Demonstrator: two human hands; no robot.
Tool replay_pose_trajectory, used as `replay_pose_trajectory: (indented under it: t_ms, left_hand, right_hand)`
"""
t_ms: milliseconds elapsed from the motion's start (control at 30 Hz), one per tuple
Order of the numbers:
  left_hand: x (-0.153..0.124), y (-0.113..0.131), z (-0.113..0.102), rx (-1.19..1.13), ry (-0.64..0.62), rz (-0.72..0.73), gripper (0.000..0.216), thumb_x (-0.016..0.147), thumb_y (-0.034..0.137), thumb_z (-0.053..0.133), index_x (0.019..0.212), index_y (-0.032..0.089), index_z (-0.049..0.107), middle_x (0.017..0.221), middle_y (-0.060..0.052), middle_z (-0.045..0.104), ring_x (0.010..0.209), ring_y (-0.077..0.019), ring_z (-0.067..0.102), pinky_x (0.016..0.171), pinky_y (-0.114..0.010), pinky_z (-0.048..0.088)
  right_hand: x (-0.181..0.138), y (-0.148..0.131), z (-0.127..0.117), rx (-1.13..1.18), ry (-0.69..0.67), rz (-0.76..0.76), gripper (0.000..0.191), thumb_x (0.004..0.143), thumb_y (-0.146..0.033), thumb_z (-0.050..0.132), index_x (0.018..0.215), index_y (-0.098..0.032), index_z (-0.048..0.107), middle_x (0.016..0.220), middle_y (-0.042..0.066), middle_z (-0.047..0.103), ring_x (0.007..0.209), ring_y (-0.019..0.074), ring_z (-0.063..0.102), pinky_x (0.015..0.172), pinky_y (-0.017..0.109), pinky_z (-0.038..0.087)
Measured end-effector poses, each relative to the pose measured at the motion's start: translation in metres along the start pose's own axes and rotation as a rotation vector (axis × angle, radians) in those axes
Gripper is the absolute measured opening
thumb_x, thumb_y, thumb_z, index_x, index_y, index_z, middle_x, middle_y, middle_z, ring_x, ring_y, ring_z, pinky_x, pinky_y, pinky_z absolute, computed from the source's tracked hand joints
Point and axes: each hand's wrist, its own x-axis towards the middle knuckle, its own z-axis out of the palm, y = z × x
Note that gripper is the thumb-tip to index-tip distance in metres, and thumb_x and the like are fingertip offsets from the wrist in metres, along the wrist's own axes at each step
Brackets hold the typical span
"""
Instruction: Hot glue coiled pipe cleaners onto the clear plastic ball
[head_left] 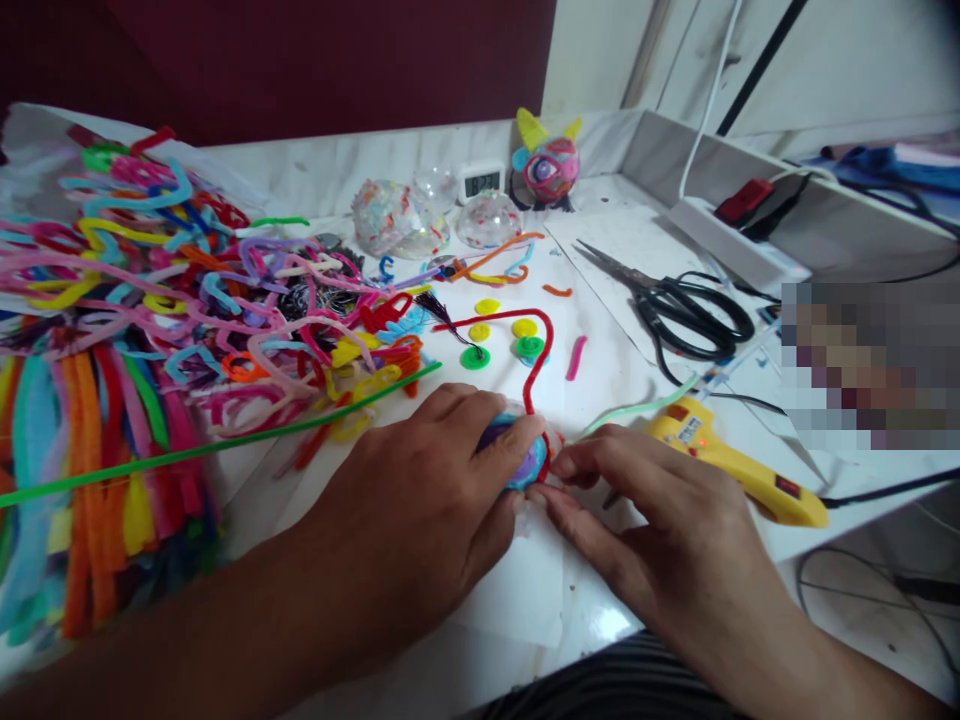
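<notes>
My left hand (442,470) is closed over a small rounded piece (534,455) covered in coiled blue and purple pipe cleaner, holding it low over the white paper. A red pipe cleaner (541,365) curves around the right edge of that piece, and its free end bends away to the far left. At that edge, my right hand (637,500) pinches the red pipe cleaner between thumb and forefinger. Part of the coiled piece is hidden beneath the left fingers. Just beyond lie green and yellow coiled discs (475,357) and a short pink piece (576,358).
Tangled pipe cleaners (217,270) fill the left side, with a long green one (225,452) crossing in front. Black-handled scissors (675,305) and a yellow glue gun (739,465) lie right. Clear domes (487,220), a digital clock (481,183) and a one-eyed figure (551,170) stand behind.
</notes>
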Motion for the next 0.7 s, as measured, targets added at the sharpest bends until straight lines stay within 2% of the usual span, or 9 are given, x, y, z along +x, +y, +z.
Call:
replay_pose_trajectory:
  t_ms: [133, 433, 700]
  left_hand:
    - [0.0019, 0.0018, 0.0011, -0.036, 0.024, -0.013, 0.036, 0.09, 0.026, 0.044, 0.124, 0.024, 0.056, 0.119, -0.009, 0.059, 0.112, -0.0309, 0.052, 0.091, -0.057, 0.051]
    - [0.0024, 0.0055, 0.0035, -0.046, 0.07, -0.034, 0.04, 0.086, 0.024, 0.048, 0.124, 0.021, 0.059, 0.12, -0.01, 0.06, 0.113, -0.0317, 0.053, 0.09, -0.056, 0.054]
    - [0.0029, 0.0039, 0.0053, -0.029, 0.099, -0.024, 0.04, 0.085, 0.024, 0.046, 0.122, 0.02, 0.059, 0.118, -0.011, 0.06, 0.113, -0.0321, 0.053, 0.09, -0.055, 0.054]
  right_hand:
    - [0.0004, 0.0009, 0.0011, -0.001, 0.012, -0.007, 0.007, 0.088, -0.019, 0.064, 0.09, -0.018, 0.058, 0.078, 0.0, 0.061, 0.069, 0.0134, 0.056, 0.061, 0.028, 0.045]
    - [-0.0032, 0.0036, 0.0037, -0.009, 0.03, -0.052, 0.007, 0.088, -0.021, 0.063, 0.094, -0.017, 0.06, 0.078, 0.003, 0.062, 0.07, 0.0159, 0.057, 0.061, 0.031, 0.047]
    - [-0.0024, 0.0037, 0.0006, -0.032, 0.089, -0.153, 0.009, 0.087, -0.012, 0.064, 0.094, -0.016, 0.06, 0.076, 0.004, 0.064, 0.07, 0.0156, 0.059, 0.063, 0.031, 0.048]
